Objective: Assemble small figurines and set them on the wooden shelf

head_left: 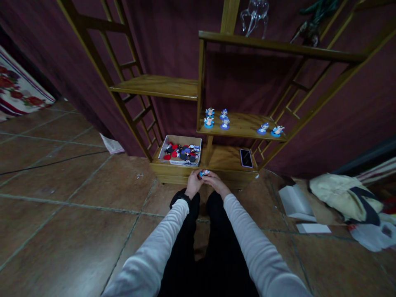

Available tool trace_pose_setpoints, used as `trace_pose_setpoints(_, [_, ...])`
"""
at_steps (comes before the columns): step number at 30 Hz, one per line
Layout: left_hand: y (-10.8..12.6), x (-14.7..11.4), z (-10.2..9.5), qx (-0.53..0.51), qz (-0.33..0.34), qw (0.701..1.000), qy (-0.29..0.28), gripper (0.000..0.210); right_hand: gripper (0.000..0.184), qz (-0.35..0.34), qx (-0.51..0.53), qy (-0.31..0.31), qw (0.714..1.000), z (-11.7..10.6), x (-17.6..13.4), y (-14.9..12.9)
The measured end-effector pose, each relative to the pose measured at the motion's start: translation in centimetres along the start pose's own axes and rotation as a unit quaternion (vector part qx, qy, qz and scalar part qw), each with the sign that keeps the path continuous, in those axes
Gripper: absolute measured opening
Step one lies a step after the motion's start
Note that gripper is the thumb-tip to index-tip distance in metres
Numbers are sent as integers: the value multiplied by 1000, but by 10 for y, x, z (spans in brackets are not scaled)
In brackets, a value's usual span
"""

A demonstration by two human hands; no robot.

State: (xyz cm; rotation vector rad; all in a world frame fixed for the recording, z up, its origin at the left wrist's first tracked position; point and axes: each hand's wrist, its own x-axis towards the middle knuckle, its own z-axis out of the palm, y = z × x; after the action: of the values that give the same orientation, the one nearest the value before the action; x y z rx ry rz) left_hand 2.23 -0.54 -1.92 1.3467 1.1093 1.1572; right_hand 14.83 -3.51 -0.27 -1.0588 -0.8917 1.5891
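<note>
Just in front of the low cabinet, my left hand (194,182) and my right hand (216,182) meet around a small blue-and-white figurine (204,173). The fingers of both are closed on it. Beyond my left hand stands an open cardboard box (185,163) with a jumble of figurines on red, black and blue round bases. Several similar figurines stand on the shelf above: blue-and-white ones (208,122) at its left, purple ones (225,123) beside them, and one purple (262,128) and one blue (277,131) at its right end.
A phone (246,158) lies on the cabinet top at right. A bare wooden shelf (157,86) juts out at upper left. Higher up stands a clear glass animal figure (255,16). White boxes (297,203) and a beige bag (343,196) lie on the tiled floor at right.
</note>
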Motion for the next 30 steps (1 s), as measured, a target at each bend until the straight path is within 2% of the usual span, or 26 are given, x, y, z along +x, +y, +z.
trace_pose_setpoints(5, [6, -5, 2, 69, 58, 996, 14, 45, 36, -15, 5, -8, 1000, 1, -1, -1])
trace_pose_setpoints(13, [10, -7, 3, 94, 69, 993, -4, 49, 38, -42, -15, 33, 998, 3, -1, -1])
trace_pose_setpoints(17, [6, -4, 2, 40, 37, 999, 0, 46, 38, -51, -12, 23, 998, 1, 1, 2])
trace_pose_setpoints(23, [-1, 1, -4, -117, -62, 989, -72, 48, 35, -37, 0, 31, 999, -3, 5, 4])
trace_pose_setpoints(26, [-1, 2, -8, -157, -82, 981, -84, 49, 35, -24, 1, 49, 998, -4, 6, 4])
trace_pose_setpoints(30, [0, 2, -10, -188, -98, 974, -81, 60, 32, -24, 15, 75, 997, -5, 6, 3])
